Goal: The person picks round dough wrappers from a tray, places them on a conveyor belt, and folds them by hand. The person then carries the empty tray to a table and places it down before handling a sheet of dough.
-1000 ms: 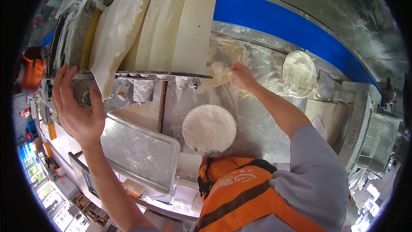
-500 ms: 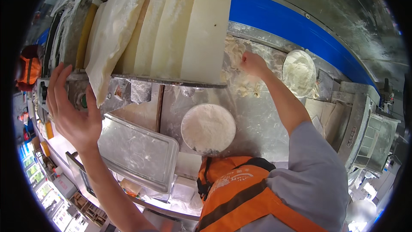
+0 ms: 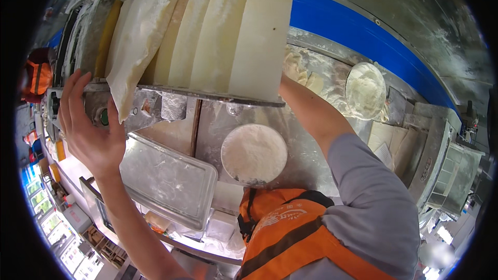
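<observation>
My left hand (image 3: 94, 127) is at the near left corner of a floury machine, fingers spread and apart. Its thumb is beside the hanging tip of a pale dough sheet (image 3: 136, 46); whether they touch I cannot tell. That sheet slopes next to a broad cream-coloured ridged surface (image 3: 262, 36) dusted with flour. My right forearm (image 3: 316, 111) reaches in behind this surface's right edge, which hides my right hand and whatever it touches. Torn dough scraps (image 3: 295, 70) lie just beyond the right wrist on the floury metal worktop (image 3: 218, 140).
A round flour-covered dish (image 3: 254, 154) stands close to my body. A white bowl of flour (image 3: 365, 91) is at the right, below a blue panel (image 3: 363, 33). A lidded clear container (image 3: 168, 181) sits at the left. Another person in an orange vest (image 3: 39, 78) is at the far left.
My right hand has moved left from the dough scraps and gone out of sight behind the ridged surface. The left hand has stayed nearly where it was, fingers still spread.
</observation>
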The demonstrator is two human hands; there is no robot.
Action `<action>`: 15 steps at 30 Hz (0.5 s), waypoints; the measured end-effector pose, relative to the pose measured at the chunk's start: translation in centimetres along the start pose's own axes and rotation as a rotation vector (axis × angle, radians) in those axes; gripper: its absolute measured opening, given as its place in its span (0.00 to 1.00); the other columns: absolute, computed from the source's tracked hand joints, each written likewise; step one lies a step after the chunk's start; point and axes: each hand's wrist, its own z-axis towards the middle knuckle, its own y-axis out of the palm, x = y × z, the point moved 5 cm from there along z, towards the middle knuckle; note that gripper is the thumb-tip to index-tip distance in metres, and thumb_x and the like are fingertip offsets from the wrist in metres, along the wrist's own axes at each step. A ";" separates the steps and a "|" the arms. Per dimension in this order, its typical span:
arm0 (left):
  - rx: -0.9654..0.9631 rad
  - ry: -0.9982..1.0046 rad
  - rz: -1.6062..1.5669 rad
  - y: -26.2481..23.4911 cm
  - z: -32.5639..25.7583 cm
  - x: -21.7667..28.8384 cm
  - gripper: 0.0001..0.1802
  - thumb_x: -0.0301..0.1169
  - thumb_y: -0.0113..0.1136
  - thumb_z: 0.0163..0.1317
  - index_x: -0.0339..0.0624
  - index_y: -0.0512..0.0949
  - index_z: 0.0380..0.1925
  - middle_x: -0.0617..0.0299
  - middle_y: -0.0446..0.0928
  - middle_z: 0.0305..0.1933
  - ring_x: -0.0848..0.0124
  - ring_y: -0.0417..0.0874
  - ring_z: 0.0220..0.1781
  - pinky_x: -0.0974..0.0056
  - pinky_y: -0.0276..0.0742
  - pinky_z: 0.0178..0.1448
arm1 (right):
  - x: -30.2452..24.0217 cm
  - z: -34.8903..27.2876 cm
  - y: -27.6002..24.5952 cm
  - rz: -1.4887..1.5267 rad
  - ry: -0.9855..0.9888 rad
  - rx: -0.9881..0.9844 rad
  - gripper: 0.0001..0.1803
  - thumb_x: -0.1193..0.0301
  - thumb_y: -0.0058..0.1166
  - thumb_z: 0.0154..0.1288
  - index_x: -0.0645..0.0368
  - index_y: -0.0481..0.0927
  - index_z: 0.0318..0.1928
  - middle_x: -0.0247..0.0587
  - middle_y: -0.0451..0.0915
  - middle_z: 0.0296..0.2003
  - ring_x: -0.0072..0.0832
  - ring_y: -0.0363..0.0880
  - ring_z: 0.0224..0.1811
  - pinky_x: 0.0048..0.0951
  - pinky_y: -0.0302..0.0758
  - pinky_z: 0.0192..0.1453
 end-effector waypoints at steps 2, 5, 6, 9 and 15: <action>0.008 0.015 -0.012 0.0 0.2 0.0 0.28 0.31 0.65 0.53 0.45 0.77 0.57 0.56 0.76 0.65 0.51 0.76 0.65 0.51 0.72 0.68 | 0.2 -1.4 -0.4 0.033 -0.085 0.096 0.07 0.66 0.59 0.60 0.49 0.82 0.38 0.41 0.82 0.38 0.47 0.81 0.45 0.47 0.78 0.43; 0.010 0.014 0.018 0.0 0.0 0.2 0.27 0.31 0.65 0.54 0.45 0.78 0.57 0.56 0.77 0.64 0.51 0.77 0.65 0.51 0.73 0.67 | 1.5 -3.6 -0.5 0.086 -0.062 0.080 0.08 0.65 0.61 0.54 0.52 0.82 0.34 0.42 0.82 0.35 0.47 0.82 0.43 0.48 0.78 0.42; 0.007 0.013 0.017 0.0 -0.2 0.0 0.26 0.31 0.65 0.54 0.45 0.78 0.57 0.56 0.77 0.64 0.51 0.77 0.64 0.52 0.73 0.67 | 2.1 -4.6 -1.2 0.011 0.039 -0.054 0.09 0.65 0.62 0.51 0.52 0.82 0.33 0.43 0.82 0.35 0.46 0.82 0.43 0.48 0.78 0.42; 0.007 0.015 0.022 -0.1 -0.2 0.1 0.25 0.31 0.65 0.55 0.45 0.78 0.56 0.56 0.77 0.63 0.52 0.78 0.64 0.52 0.74 0.66 | 3.3 -6.6 -4.7 -0.096 0.215 -0.320 0.11 0.64 0.63 0.47 0.55 0.82 0.32 0.43 0.83 0.35 0.46 0.82 0.44 0.48 0.78 0.42; 0.009 0.024 0.004 -0.1 0.1 0.4 0.25 0.33 0.65 0.56 0.45 0.78 0.56 0.56 0.78 0.63 0.52 0.78 0.63 0.53 0.73 0.66 | 2.8 0.5 -2.1 0.024 -0.092 0.116 0.23 0.62 0.67 0.54 0.55 0.80 0.50 0.45 0.80 0.52 0.44 0.77 0.57 0.43 0.77 0.58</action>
